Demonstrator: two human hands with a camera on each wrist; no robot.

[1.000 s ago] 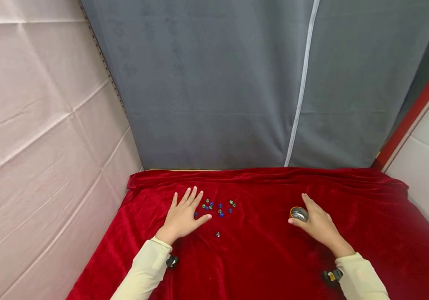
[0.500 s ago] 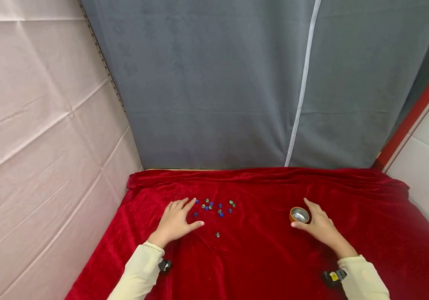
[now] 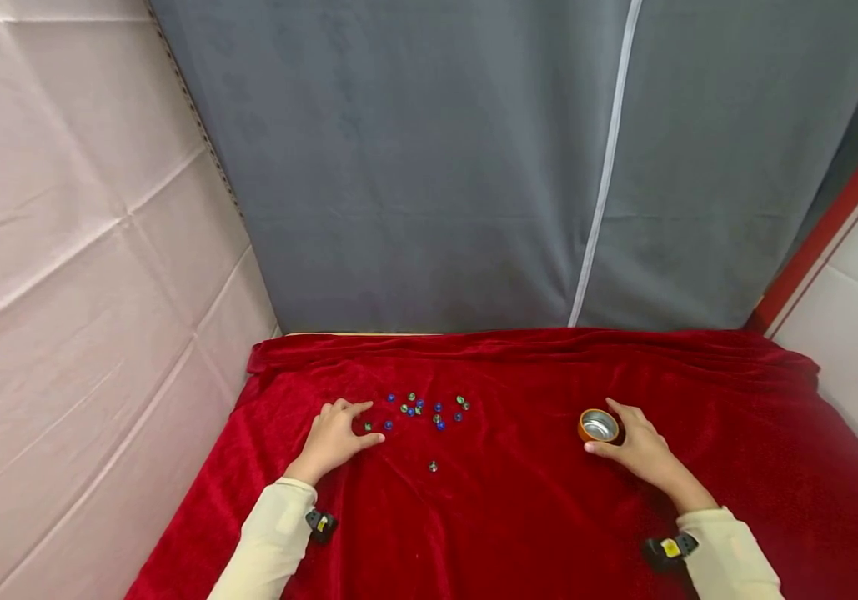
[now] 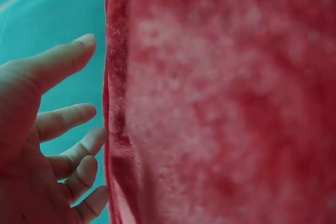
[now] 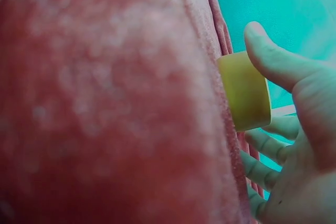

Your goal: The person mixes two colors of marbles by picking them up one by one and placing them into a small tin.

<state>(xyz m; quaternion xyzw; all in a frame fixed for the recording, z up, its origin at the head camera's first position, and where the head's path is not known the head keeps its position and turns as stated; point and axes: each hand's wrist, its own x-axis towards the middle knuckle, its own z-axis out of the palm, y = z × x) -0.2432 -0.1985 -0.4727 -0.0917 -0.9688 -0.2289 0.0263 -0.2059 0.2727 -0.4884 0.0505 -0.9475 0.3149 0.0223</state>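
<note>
In the head view, my left hand (image 3: 333, 437) is low over the red cloth at the left, thumb and fingers spread apart. A green marble (image 3: 368, 427) lies in the gap between its thumb and index finger. Several blue and green marbles (image 3: 410, 412) are scattered just right of that hand, with a lone clear-looking marble (image 3: 433, 467) nearer the front. At the right, my right hand (image 3: 642, 450) has its thumb and index finger loosely around a small round orange tin (image 3: 598, 426) with a silvery inside. In the right wrist view, the thumb overlaps the tin's yellow-looking side (image 5: 244, 90).
A wrinkled red velvet cloth (image 3: 519, 517) covers the table. Behind it hangs a grey curtain (image 3: 436, 167) with a white seam. A pale fabric wall (image 3: 83, 250) borders the left, and a white panel with a red edge (image 3: 834, 217) borders the right.
My left hand has moved left and toward the front, its fingers less outstretched, uncovering marbles. The right hand has shifted slightly right, showing more of the tin, which stays in place.
</note>
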